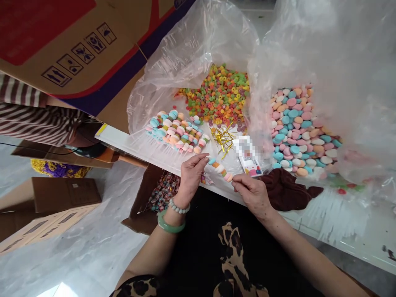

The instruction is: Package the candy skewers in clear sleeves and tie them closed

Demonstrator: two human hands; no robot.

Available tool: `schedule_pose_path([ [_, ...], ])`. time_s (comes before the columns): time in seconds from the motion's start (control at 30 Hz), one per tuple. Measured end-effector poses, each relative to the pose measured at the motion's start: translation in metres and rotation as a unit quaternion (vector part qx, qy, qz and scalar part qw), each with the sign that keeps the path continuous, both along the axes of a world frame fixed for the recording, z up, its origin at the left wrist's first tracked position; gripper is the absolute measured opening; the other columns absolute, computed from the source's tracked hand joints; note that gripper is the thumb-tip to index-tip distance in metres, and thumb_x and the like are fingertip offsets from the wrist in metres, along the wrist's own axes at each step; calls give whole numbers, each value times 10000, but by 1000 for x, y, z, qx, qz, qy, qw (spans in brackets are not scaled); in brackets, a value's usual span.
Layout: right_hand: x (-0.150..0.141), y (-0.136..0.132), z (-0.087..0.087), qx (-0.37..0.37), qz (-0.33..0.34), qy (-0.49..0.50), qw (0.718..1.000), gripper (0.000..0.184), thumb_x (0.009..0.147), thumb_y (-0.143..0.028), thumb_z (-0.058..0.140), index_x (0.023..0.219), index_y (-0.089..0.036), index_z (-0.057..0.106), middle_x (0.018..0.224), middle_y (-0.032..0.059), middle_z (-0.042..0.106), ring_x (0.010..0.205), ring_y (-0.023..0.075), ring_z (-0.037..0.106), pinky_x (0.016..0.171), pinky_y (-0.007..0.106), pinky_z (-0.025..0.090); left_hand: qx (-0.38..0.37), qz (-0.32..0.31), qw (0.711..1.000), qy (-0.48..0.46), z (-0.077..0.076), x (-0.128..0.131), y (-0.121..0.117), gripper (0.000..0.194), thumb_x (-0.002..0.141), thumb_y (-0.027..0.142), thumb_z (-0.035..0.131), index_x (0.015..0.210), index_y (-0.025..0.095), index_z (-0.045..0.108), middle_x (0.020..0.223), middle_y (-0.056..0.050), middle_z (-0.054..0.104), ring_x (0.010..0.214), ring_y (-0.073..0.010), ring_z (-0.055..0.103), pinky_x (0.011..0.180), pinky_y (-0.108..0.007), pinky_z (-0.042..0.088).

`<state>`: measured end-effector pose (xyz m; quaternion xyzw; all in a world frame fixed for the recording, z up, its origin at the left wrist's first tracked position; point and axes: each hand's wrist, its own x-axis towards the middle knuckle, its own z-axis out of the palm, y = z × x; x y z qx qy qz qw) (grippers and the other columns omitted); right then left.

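My left hand [191,177] and my right hand [251,193] pinch the two ends of a short strand of pastel oval candies [220,168], held above the white table edge [148,154]. Just beyond my hands lie several finished candy strands [175,132] on clear plastic sheeting [192,49]. A heap of multicoloured ring candies [216,97] and a larger heap of pastel oval candies [301,134] lie further back. Gold twist ties [222,138] sit near my hands, beside a small printed card [251,166] that is partly blurred.
A dark brown cloth [287,189] lies right of my right hand. Below the table edge, an open carton [162,192] holds strung candies. A large cardboard box [74,49] hangs in at upper left, and a person's striped sleeve [34,121] shows beside it.
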<state>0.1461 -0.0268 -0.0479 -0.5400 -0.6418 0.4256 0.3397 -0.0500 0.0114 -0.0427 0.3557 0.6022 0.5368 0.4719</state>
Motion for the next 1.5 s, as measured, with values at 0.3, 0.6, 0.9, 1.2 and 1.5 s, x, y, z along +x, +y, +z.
schedule_pose_path([
  [0.3, 6, -3, -6, 9, 18, -46, 999, 198, 885, -298, 516, 881, -235, 704, 763, 8, 701, 657, 157, 630, 669, 254, 476, -36, -31, 999, -11, -6, 4, -6, 197, 705, 279, 763, 885, 206, 797, 736, -33, 719, 744, -175, 631, 610, -249, 477],
  [0.6, 8, -2, -12, 64, 51, -44, 996, 199, 882, -234, 505, 898, -232, 704, 762, 2, 714, 640, 144, 649, 633, 231, 483, 3, -110, 993, 34, -22, -3, -5, 293, 797, 341, 678, 1033, 195, 768, 855, -55, 744, 755, -181, 663, 674, -294, 530],
  [0.9, -3, 3, -20, 10, 9, -43, 999, 159, 833, -242, 544, 758, -224, 683, 604, -27, 611, 536, 128, 541, 542, 230, 406, 16, -70, 997, 40, -36, 10, -10, 212, 808, 297, 663, 976, 226, 773, 939, -54, 753, 956, -213, 672, 817, -309, 535],
  [1.2, -24, 7, -26, -71, -42, 4, 997, 162, 835, -304, 559, 780, -223, 688, 614, -31, 604, 580, 134, 536, 594, 244, 393, -29, -4, 998, -50, -32, 24, -7, 182, 763, 262, 710, 924, 196, 764, 850, -38, 734, 872, -180, 659, 743, -255, 510],
  [1.5, -4, 5, -12, -153, -102, 160, 970, 167, 773, -361, 623, 695, -214, 632, 535, -50, 489, 464, 109, 389, 467, 244, 301, -91, 42, 977, -187, -4, 14, -9, 346, 754, 343, 713, 1060, 182, 683, 815, -20, 679, 496, -68, 499, 474, -206, 378],
])
